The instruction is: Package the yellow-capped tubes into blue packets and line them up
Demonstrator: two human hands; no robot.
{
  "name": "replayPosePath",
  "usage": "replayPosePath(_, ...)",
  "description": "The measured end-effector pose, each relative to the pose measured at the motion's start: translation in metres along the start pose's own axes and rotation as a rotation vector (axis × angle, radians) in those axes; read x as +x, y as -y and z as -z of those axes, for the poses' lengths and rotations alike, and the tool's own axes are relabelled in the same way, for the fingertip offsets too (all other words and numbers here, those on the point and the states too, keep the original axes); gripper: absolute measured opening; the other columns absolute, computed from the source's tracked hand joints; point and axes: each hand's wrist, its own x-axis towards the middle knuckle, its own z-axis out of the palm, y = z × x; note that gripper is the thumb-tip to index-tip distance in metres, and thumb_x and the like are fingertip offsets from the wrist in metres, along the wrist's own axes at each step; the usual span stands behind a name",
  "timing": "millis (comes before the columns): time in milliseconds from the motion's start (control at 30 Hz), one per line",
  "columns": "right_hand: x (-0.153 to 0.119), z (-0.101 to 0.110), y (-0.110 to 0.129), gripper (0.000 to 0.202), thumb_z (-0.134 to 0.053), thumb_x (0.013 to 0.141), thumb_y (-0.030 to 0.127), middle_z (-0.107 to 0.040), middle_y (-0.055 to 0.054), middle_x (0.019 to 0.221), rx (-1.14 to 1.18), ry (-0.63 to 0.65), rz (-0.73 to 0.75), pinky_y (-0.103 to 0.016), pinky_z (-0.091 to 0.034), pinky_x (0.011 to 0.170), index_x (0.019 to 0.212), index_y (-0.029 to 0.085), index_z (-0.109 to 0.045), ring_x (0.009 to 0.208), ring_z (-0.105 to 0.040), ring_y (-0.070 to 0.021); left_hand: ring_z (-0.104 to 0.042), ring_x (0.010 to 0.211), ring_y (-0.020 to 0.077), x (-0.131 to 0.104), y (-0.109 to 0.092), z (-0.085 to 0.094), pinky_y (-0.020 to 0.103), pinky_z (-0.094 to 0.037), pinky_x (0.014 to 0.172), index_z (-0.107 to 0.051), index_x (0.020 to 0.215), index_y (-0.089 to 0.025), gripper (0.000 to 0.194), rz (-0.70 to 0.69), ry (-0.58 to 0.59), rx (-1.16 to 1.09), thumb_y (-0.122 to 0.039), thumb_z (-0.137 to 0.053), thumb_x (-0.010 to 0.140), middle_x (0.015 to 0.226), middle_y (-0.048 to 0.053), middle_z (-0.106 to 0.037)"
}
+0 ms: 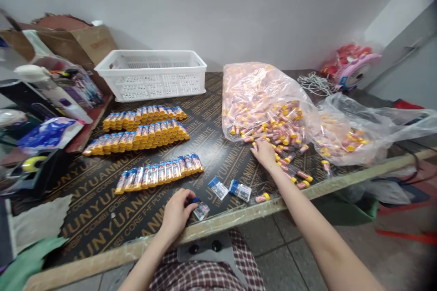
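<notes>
The left hand pinches a small clear sleeve by its blue-topped end at the bench edge, near six o'clock. The right hand rests with fingers spread loosely on loose yellow-capped tubes spilling from the clear bag at about two o'clock; I cannot tell whether it grips one. The sleeve looks thin, light and floppy, best held at its stiffer header. The tubes seem light, rigid and smooth, likely to roll; take one across its middle.
</notes>
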Motion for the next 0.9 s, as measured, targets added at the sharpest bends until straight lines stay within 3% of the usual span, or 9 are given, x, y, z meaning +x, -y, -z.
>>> replayPosePath(200,-0.023,-0.003,0.015,0.055,-0.055,0.073,0.022,-0.064,-0.012,0.095,0.016,0.14,0.055,-0.034,-0.043,0.069,0.128,0.018,-0.049,0.081,-0.061,-0.0275,-0.057,0.061,0.0135,0.006,0.002,-0.004,0.023,-0.04,0.063,-0.061,0.075,-0.018,0.01,0.14,-0.028,-0.178,-0.013,-0.065,0.066,0.064,-0.002,-0.063)
replayPosePath(433,-0.06,0.022,0.029,0.058,-0.046,0.078,0.02,-0.061,-0.005,0.087,0.192,0.118,0.13,-0.03,-0.045,0.073,0.136,0.018,-0.036,0.078,-0.059,-0.0194,-0.058,0.067,0.0154,0.005,0.005,-0.005,0.024,-0.038,0.064,-0.067,0.072,-0.019,0.005,0.065,-0.023,-0.079,-0.016,-0.062,0.072,0.068,0.001,-0.066)
replayPosePath(533,-0.081,0.037,0.049,0.04,-0.044,0.083,0.026,-0.061,-0.004,0.083,0.489,0.064,0.154,-0.029,-0.046,0.065,0.122,0.018,-0.049,0.067,-0.056,-0.0167,-0.056,0.066,0.016,0.002,0.004,-0.005,0.026,-0.037,0.064,-0.066,0.071,-0.02,0.004,0.04,-0.051,-0.027,-0.018,-0.062,0.072,0.068,0.001,-0.065)
replayPosePath(667,-0.116,0.046,0.083,0.021,-0.055,0.083,0.035,-0.064,-0.003,0.082,0.783,0.108,0.104,-0.028,-0.046,0.06,0.096,0.02,-0.06,0.064,-0.058,-0.0162,-0.055,0.074,0.0182,-0.002,-0.003,0.0,0.028,-0.038,0.069,-0.061,0.065,-0.02,0.007,-0.011,-0.09,-0.001,-0.015,-0.063,0.07,0.071,0.002,-0.062)
replayPosePath(767,-0.137,0.045,0.103,0.019,-0.061,0.08,0.035,-0.066,-0.005,0.09,0.899,0.1,0.053,-0.029,-0.048,0.062,0.093,0.02,-0.063,0.069,-0.06,-0.0168,-0.056,0.081,0.0183,-0.002,-0.01,0.004,0.029,-0.04,0.075,-0.057,0.063,-0.019,0.009,-0.025,-0.12,-0.19,-0.014,-0.062,0.069,0.08,0.002,-0.063)
replayPosePath(900,-0.156,0.042,0.12,0.014,-0.061,0.081,0.029,-0.061,-0.009,0.106,1.094,0.045,0.072,-0.03,-0.052,0.073,0.092,0.021,-0.065,0.092,-0.061,-0.0203,-0.055,0.058,0.0126,0.002,-0.017,0.008,0.025,-0.043,0.061,-0.051,0.071,-0.019,0.013,0.163,-0.106,-0.75,-0.023,-0.063,0.069,0.063,-0.002,-0.059)
